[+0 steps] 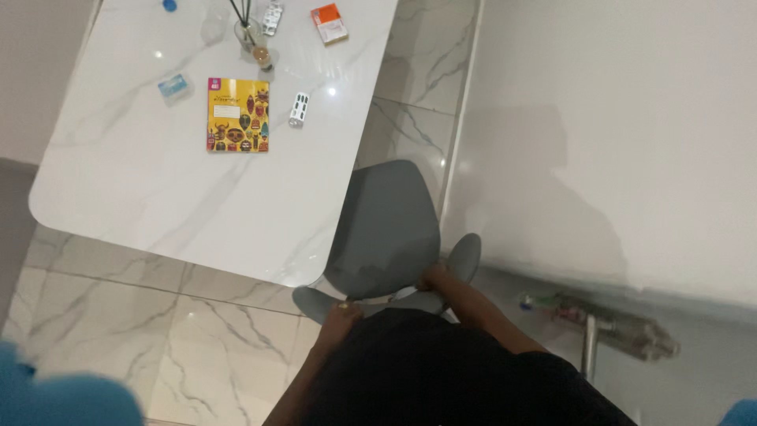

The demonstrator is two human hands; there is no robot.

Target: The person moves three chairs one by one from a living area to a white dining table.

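Both hands gripped the grey chair (384, 233) by its backrest: left hand (341, 310) clasped the left corner, right hand (433, 277) the right. The chair stood at the white marble bench (142, 181), seat partly beneath it. Farther off lay a yellow booklet (237, 115) and an orange box (329, 23).

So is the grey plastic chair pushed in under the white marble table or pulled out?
Mostly out: grey plastic chair seat shows beside white marble table.
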